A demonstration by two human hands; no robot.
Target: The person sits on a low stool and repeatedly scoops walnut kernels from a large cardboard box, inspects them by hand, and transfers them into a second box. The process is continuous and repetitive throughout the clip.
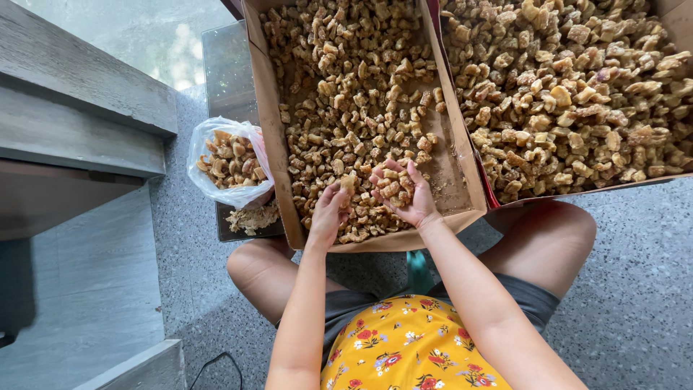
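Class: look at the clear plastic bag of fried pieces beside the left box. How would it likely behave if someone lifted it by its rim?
The bag would probably sag, since its thin film is crumpled and slumps around the pieces. It likely feels light, as the pieces look puffed and airy. Its open mouth might spill some if tilted.

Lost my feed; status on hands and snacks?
Left hand pinching one piece. Right hand cupping several pieces. Both over the near cardboard box. Nothing in the way.
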